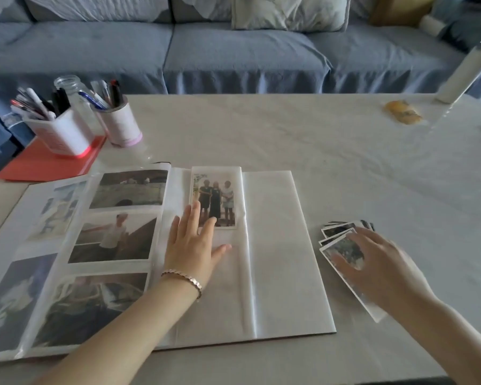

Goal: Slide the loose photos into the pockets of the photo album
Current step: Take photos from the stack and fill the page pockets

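The photo album (pixel 275 245) lies open on the table. Its left page holds several photos in pockets. On the right page, one upright photo of three people (pixel 215 194) sits in the top left pocket. My left hand (pixel 192 240) lies flat with straight fingers on that page, fingertips on the photo's lower edge. To the right of the album lies a fanned pile of loose photos (pixel 342 240). My right hand (pixel 378 262) rests on the pile, its fingers over the nearest photo; the hand is blurred.
Two white pen holders (pixel 117 120) and a glass jar (pixel 70 87) stand on a red folder (pixel 39 165) at the back left. A tall white bottle (pixel 461 76) and a yellow object (pixel 403 112) are at the back right. A blue sofa (pixel 233 51) runs behind the table.
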Demonstrator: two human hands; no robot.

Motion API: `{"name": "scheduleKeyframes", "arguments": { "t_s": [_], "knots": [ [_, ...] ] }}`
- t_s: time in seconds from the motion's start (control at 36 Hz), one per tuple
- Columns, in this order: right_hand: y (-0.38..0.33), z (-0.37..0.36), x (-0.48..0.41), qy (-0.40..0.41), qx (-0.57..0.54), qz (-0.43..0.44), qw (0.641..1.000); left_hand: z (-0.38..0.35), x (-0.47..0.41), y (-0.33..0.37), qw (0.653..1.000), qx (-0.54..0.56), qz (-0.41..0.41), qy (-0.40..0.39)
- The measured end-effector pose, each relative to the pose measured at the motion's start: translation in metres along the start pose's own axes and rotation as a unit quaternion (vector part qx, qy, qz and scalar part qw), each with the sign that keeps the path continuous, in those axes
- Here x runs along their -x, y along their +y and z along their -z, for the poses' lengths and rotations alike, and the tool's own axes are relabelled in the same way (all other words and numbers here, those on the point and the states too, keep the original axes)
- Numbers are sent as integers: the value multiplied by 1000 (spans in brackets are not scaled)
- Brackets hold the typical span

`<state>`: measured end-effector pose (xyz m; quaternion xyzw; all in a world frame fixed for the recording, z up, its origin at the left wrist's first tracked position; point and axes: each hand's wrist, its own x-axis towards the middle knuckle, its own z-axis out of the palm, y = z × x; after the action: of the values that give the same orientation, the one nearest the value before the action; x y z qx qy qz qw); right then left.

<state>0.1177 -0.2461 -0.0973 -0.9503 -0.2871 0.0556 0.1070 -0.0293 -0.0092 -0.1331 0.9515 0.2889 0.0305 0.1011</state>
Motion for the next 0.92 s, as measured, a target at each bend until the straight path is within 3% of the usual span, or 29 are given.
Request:
{"name": "scheduleKeyframes", "arguments": {
  "t_s": [0.14, 0.19, 0.36, 0.53, 0.64, 0.69, 0.72, 0.81, 0.83, 0.86, 0.92],
  "knots": [
    [28, -22, 16, -75, 99, -5, 992, 3, 12, 18, 999, 26, -37, 29],
    [35, -34, 18, -38, 80, 16, 996, 5, 18, 25, 996, 65, -46, 27],
    [29, -50, 18, 135, 65, 111, 982, 5, 35, 36, 997, 41, -20, -62],
    [26, -53, 23, 94, 57, 98, 989, 3, 43, 39, 995, 17, -6, -95],
    [9, -36, 32, 170, -18, 58, 984, 9, 42, 46, 987, 153, 5, -52],
    [-9, -28, 35, 216, -42, 88, 972, 19, 42, 55, 960, 278, 33, -31],
    [-18, -27, 36, 230, -49, 106, 966, 25, 41, 61, 933, 351, 58, -59],
    [-46, -31, 41, 214, -61, 182, 958, 39, 38, 77, 790, 576, 131, -165],
    [-53, -34, 43, 190, -71, 209, 957, 41, 37, 81, 764, 608, 145, -163],
    [-59, -35, 45, 164, -85, 230, 956, 42, 37, 82, 768, 605, 151, -144],
    [-66, -34, 46, 118, -124, 234, 957, 43, 36, 79, 818, 545, 160, -93]
  ]
}}
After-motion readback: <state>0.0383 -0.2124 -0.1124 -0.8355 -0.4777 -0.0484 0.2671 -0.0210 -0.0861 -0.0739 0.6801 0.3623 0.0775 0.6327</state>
